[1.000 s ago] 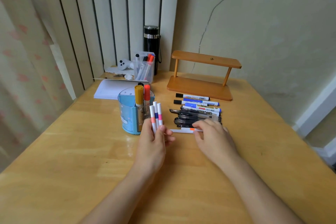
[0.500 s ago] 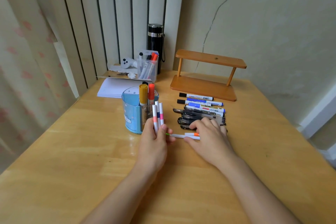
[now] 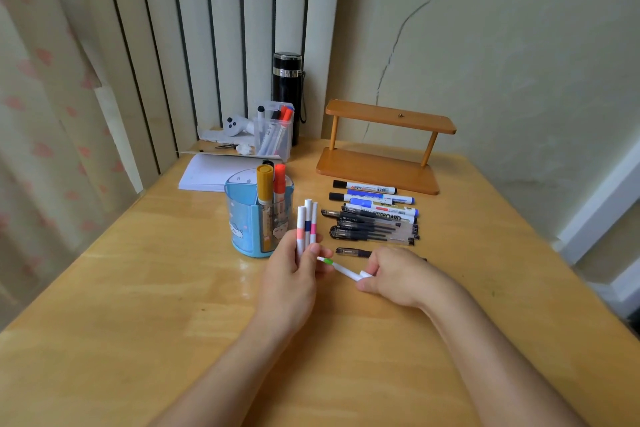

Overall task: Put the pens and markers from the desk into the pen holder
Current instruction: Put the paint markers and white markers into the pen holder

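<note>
— How far along are we?

— Not very far, by our reckoning. The blue pen holder (image 3: 258,218) near the middle of the surface (image 3: 138,305) has only a yellow marker (image 3: 265,191) and a red marker (image 3: 279,184) standing in it. Our left hand (image 3: 291,274) is closed around three thin white pens (image 3: 307,225), held upright just beside the holder. A row of markers and dark pens (image 3: 374,215) lies toward the right edge, in front of the wooden stand (image 3: 381,149), all untouched.

— And the right hand?

— Our right hand (image 3: 398,276) has its fingers (image 3: 367,284) pinched on a green-banded pen (image 3: 341,269). There may be a second white pen in that grip; we cannot tell.

— Which way does it point?

— Its long axis runs slantwise, green end up and left, touching our left fingers, the other end toward the right hand. The row lies crosswise, caps mostly left.
</note>
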